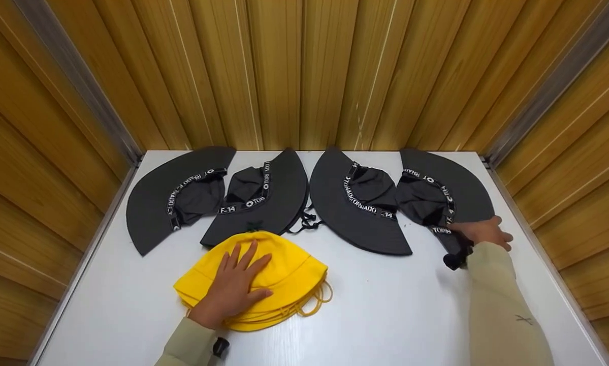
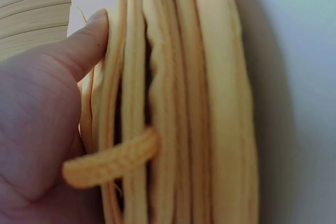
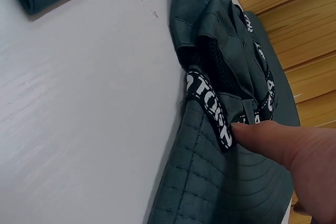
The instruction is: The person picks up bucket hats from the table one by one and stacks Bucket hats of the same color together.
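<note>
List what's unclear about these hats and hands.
Head view: most of the lower yellow hats, hidden by the uppermost hat.
Left wrist view: part of the left hand, cut off at left.
Right wrist view: part of the right hand, cut off at right.

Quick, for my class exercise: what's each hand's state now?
Left hand: open, resting on the stacked yellow hats.
Right hand: thumb touching the rightmost dark hat; grip cannot be told.

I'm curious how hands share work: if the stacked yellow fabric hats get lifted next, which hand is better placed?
Probably the left hand: it lies spread on the stacked yellow fabric hats. The right hand is farther off, touching the dark grey, wide-brimmed fabric hat furthest right.
</note>
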A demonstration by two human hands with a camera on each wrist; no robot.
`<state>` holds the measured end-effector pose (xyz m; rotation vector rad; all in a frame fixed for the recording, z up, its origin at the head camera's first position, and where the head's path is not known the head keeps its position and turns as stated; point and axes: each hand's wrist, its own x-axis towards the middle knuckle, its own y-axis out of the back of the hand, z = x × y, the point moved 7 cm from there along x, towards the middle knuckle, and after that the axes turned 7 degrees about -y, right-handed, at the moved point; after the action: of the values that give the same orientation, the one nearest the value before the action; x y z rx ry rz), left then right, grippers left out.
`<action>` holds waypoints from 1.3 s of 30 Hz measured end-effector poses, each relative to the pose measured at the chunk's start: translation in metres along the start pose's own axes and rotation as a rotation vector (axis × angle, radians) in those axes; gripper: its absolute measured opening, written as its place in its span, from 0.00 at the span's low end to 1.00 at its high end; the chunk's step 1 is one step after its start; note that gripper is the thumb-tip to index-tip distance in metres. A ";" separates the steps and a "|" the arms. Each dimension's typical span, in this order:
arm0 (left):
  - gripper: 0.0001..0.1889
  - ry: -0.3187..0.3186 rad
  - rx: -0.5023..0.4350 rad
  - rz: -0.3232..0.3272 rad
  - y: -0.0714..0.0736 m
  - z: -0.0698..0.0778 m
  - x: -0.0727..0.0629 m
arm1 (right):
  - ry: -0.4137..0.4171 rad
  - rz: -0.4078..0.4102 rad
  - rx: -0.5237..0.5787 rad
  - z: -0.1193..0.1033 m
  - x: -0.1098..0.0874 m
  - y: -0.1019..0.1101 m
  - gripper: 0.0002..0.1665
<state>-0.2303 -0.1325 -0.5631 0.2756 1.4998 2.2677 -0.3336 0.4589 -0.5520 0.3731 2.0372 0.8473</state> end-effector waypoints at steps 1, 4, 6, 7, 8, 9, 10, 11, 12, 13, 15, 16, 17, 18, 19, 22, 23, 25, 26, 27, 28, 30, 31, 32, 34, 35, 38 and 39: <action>0.41 0.001 0.000 0.000 0.000 0.000 0.000 | -0.003 0.002 0.011 0.001 0.001 0.000 0.84; 0.41 0.002 -0.001 0.002 0.000 0.000 -0.001 | -0.001 0.012 0.034 0.002 0.003 0.001 0.85; 0.40 0.001 -0.003 0.004 0.001 0.001 -0.001 | 0.002 0.022 0.048 0.002 0.002 0.002 0.85; 0.41 0.002 -0.004 0.001 0.001 0.001 -0.001 | 0.004 0.028 0.056 0.003 0.002 0.003 0.85; 0.41 0.001 -0.006 0.001 0.001 0.001 -0.001 | 0.004 0.034 0.065 0.004 0.001 0.004 0.85; 0.40 0.000 -0.007 0.002 0.001 0.002 -0.001 | 0.006 0.038 0.078 0.006 0.000 0.004 0.84; 0.40 -0.002 -0.009 0.004 0.001 0.002 -0.001 | 0.008 0.040 0.090 0.008 0.000 0.004 0.84; 0.40 -0.003 -0.008 0.004 0.001 0.002 -0.001 | 0.012 0.040 0.109 0.010 -0.001 0.004 0.83; 0.40 -0.005 -0.006 0.003 0.001 0.002 -0.001 | 0.015 0.039 0.137 0.012 -0.001 0.004 0.83; 0.40 -0.006 -0.004 0.002 0.001 0.002 -0.001 | 0.020 0.036 0.166 0.014 0.000 0.004 0.82; 0.40 -0.009 -0.001 0.003 0.002 0.003 -0.001 | 0.022 0.027 0.240 0.017 0.002 0.004 0.81; 0.40 -0.010 -0.001 0.006 0.002 0.002 -0.001 | 0.024 0.025 0.277 0.018 0.004 0.004 0.80; 0.41 -0.010 0.000 0.006 0.002 0.002 -0.001 | 0.023 0.024 0.310 0.018 0.006 0.005 0.79; 0.41 -0.010 -0.002 0.007 0.002 0.002 -0.001 | 0.018 0.018 0.339 0.017 0.008 0.006 0.78; 0.40 -0.010 -0.004 0.009 0.001 0.001 -0.001 | 0.012 0.004 0.357 0.017 0.010 0.007 0.76; 0.41 -0.009 -0.008 0.015 0.000 0.000 -0.002 | -0.006 -0.108 0.405 0.012 0.014 0.006 0.73; 0.41 -0.009 -0.007 0.015 -0.001 -0.001 -0.002 | -0.006 -0.172 0.425 0.010 0.014 0.005 0.72; 0.41 -0.005 -0.006 0.016 -0.002 -0.002 -0.002 | -0.014 -0.307 0.490 0.005 0.012 0.002 0.71; 0.41 -0.002 -0.005 0.017 -0.002 -0.002 -0.002 | -0.027 -0.374 0.544 0.003 0.010 0.000 0.70; 0.41 0.001 -0.005 0.018 -0.002 -0.002 -0.002 | -0.041 -0.431 0.598 0.001 0.007 -0.001 0.69; 0.40 0.003 -0.005 0.020 -0.002 -0.003 -0.002 | -0.054 -0.480 0.652 -0.001 0.004 -0.002 0.67; 0.40 0.009 -0.004 0.021 -0.003 -0.003 -0.002 | -0.083 -0.507 0.746 -0.003 0.000 -0.002 0.66; 0.40 0.009 -0.004 0.024 -0.002 -0.002 -0.002 | -0.086 -0.490 0.781 -0.004 -0.003 -0.001 0.65; 0.40 0.009 -0.004 0.025 -0.002 -0.002 -0.002 | -0.087 -0.468 0.823 -0.005 -0.005 0.000 0.65; 0.40 0.008 -0.004 0.028 -0.002 -0.001 -0.002 | -0.048 -0.424 0.872 -0.006 -0.010 0.004 0.64; 0.40 0.008 -0.005 0.029 -0.002 -0.001 -0.002 | -0.023 -0.402 0.902 -0.008 -0.013 0.006 0.64; 0.40 0.003 -0.002 0.039 -0.002 0.000 -0.002 | 0.053 -0.394 0.998 -0.012 -0.023 0.010 0.63; 0.40 0.002 -0.003 0.044 -0.002 -0.001 -0.002 | 0.079 -0.395 1.013 -0.014 -0.027 0.011 0.62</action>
<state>-0.2287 -0.1333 -0.5650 0.3081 1.5056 2.3045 -0.3299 0.4459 -0.5227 0.4485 2.3725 -0.4694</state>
